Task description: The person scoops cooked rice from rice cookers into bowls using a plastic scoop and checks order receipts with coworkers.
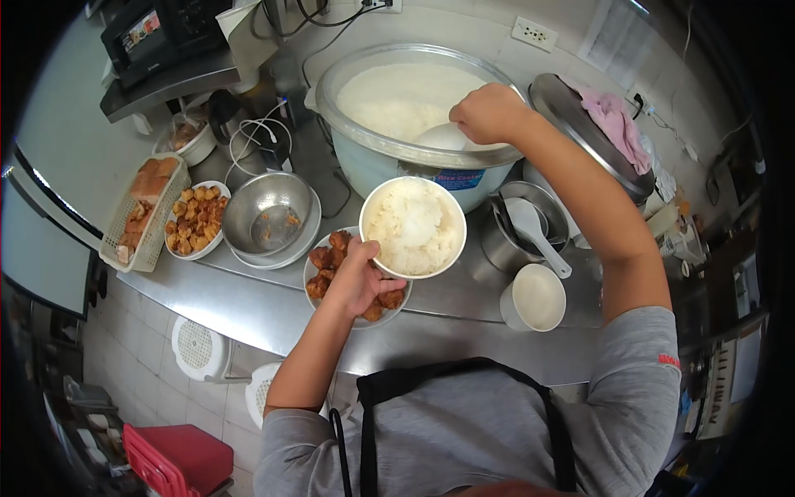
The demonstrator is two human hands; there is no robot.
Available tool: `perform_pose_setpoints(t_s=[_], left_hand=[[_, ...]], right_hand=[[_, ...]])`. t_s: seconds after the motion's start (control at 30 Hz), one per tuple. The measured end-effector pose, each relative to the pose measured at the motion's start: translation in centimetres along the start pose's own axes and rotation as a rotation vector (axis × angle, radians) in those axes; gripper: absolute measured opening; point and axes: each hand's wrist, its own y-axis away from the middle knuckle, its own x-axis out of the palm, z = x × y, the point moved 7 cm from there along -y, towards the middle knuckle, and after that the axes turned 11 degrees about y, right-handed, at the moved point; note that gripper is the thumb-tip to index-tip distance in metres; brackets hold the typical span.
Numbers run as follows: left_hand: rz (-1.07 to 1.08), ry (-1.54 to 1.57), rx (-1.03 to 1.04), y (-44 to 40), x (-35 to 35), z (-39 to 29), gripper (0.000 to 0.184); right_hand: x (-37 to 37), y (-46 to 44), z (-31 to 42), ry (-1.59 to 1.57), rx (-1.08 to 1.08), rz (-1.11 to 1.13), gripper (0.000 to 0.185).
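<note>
My left hand holds a white paper bowl filled with cooked rice, just in front of the big rice cooker. Over the cooker's open pot, my right hand is closed around the handle of a white rice paddle. The paddle's blade sits low in the pot, near the front rim, partly behind that rim. Much white rice fills the pot. Beneath my left hand, a plate of brown fried pieces is partly covered.
An empty paper bowl and a steel pot with a white ladle stand to the right. Leftward are a steel bowl, a plate of fried chunks and a basket. The cooker's lid leans at the right.
</note>
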Motion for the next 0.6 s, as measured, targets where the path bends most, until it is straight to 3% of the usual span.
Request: perform_pose_setpoints(t_s=[0.17,0.27,0.37,0.47,0.53,0.6], left_hand=[[-0.008,-0.008,0.015,-0.3,0.1,-0.2,0.057],[-0.028,-0.004,0.013,-0.6,0.0,0.0,0.056],[-0.05,-0.011,0.021,-1.1,0.3,0.8,0.055],[-0.063,-0.004,-0.003,-1.1,1.1,2.8,0.054],[-0.056,0.003,-0.026,-1.3,1.4,4.5,0.054],[-0.085,0.032,-0.056,-1.1,1.8,6.6,0.055]], right_hand=[[5.3,-2.1,-3.8,-0.621,0.045,-0.105,0.022],[6.7,-0.8,-5.4,-1.009,0.186,-0.004,0.025],[4.6,2.9,-5.3,-1.088,0.159,0.025,0.026],[4.0,7.2,-3.7,-0.945,0.051,-0.048,0.025],[2.5,10.8,-0.6,-0.452,0.068,-0.254,0.025],[3.1,13.1,3.0,-0.227,0.013,-0.194,0.027]])
